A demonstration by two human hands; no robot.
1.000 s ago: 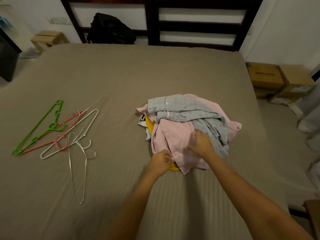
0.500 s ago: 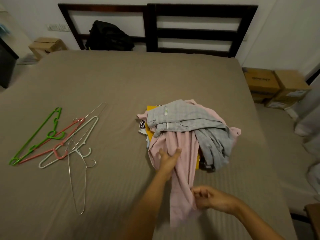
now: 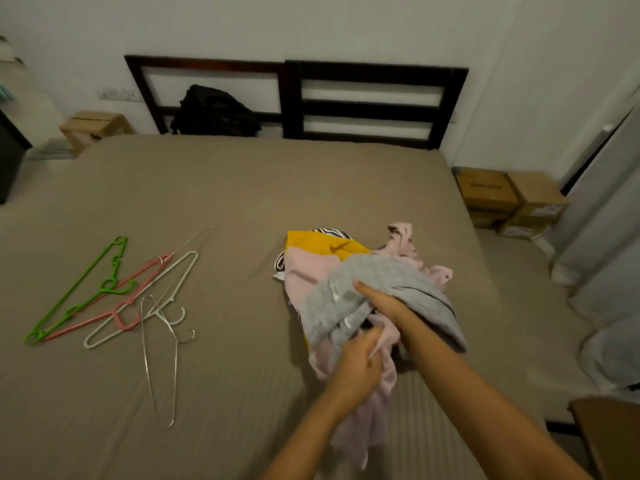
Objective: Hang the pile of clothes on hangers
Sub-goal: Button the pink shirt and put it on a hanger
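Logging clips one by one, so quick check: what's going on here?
A person is working through the clothes pile on the bed. The left hand grips a pink garment; the right hand holds the grey shirt, thumb on top, fingers hidden beneath. The hangers lie untouched to the left; nothing is hung yet.

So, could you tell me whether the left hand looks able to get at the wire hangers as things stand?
Probably yes, once freed: the left hand grips the pink shirt, and only bare sheet lies between it and the wire hangers to its left. The right hand holds the grey shirt.
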